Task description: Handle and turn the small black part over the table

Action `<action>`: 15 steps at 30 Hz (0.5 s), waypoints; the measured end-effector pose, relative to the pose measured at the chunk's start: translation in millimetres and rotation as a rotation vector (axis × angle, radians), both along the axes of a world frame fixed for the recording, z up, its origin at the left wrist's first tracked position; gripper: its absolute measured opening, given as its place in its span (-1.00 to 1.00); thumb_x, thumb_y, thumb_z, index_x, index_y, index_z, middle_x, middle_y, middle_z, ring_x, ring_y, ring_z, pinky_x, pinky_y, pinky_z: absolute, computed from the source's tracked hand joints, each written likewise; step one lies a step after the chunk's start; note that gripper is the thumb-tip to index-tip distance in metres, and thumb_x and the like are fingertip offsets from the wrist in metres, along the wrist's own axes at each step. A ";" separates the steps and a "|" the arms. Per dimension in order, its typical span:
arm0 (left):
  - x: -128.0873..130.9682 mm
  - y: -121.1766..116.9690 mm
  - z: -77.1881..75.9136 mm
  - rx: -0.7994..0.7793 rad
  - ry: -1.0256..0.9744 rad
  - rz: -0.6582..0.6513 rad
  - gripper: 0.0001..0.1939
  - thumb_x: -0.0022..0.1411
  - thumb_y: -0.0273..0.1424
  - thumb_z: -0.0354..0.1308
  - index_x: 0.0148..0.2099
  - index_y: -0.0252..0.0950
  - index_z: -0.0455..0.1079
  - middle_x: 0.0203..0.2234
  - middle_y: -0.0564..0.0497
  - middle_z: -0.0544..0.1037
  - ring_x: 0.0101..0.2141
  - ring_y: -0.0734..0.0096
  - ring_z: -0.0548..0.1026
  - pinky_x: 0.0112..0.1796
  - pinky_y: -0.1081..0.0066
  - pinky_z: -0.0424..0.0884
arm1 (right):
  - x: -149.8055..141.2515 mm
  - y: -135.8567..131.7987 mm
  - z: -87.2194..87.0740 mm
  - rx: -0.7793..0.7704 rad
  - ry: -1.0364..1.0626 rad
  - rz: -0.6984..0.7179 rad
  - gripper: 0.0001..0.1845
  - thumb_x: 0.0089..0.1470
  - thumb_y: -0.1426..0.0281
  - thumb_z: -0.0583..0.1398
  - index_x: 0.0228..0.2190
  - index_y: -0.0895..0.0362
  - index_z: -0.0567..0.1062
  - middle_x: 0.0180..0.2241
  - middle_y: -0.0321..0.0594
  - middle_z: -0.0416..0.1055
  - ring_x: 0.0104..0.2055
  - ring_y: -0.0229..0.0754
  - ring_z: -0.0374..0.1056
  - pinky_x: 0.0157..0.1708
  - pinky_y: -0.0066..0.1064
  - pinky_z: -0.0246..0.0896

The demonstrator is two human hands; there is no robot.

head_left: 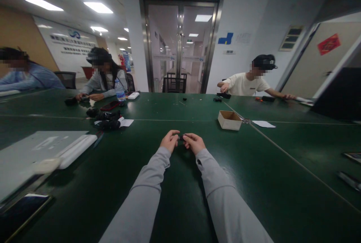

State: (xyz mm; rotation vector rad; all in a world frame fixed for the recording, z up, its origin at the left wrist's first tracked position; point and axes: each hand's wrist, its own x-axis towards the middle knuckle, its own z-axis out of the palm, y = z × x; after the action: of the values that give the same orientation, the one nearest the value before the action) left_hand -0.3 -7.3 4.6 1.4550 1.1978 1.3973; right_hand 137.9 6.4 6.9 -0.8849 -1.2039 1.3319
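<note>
The dark piece (181, 138) lies side to side between the hands, the right hand (195, 143) with fingers clamped on one end, the left hand (169, 141) at the other, its grip unclear.

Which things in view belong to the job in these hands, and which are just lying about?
In use:
small dark piece, pinched by right hand, left hand close alongside

Apparently just lying about:
phone at near left
water bottle
open box
white paper beside the box

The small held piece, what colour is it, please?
The small piece looks nearly black, best in the head view.
</note>
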 end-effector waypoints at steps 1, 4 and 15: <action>-0.1 0.3 -0.3 0.007 0.001 0.001 -0.67 0.04 -0.30 0.03 -0.13 -0.31 0.29 -0.70 0.14 0.29 -0.67 0.60 0.22 -0.62 0.58 0.12 | 0.1 0.1 0.1 0.001 0.002 0.005 -0.53 -0.43 0.21 0.36 -0.45 0.25 0.43 -0.71 -0.29 0.34 -0.72 -0.37 0.19 -0.74 -0.58 0.08; -0.5 0.9 -0.9 -0.023 0.005 0.001 -0.68 0.07 -0.27 -0.01 -0.14 -0.30 0.30 -0.68 0.13 0.31 -0.68 0.59 0.21 -0.63 0.56 0.11 | 0.4 -0.8 1.1 0.008 -0.005 0.024 -0.53 -0.42 0.21 0.36 -0.45 0.25 0.43 -0.71 -0.29 0.34 -0.71 -0.37 0.20 -0.74 -0.57 0.09; -0.2 -1.9 4.4 -0.033 -0.014 -0.008 -0.69 0.03 -0.30 0.02 -0.17 -0.32 0.31 -0.67 0.12 0.27 -0.66 0.60 0.21 -0.64 0.58 0.07 | 0.4 -2.5 2.3 0.024 -0.017 0.017 -0.54 -0.41 0.20 0.35 -0.44 0.25 0.44 -0.70 -0.30 0.34 -0.71 -0.37 0.19 -0.72 -0.55 0.10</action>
State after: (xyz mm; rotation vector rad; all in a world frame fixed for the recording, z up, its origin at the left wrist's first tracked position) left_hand -0.5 -9.2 9.0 1.4239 1.1996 1.3741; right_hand 138.4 4.0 9.2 -0.8725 -1.2407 1.3226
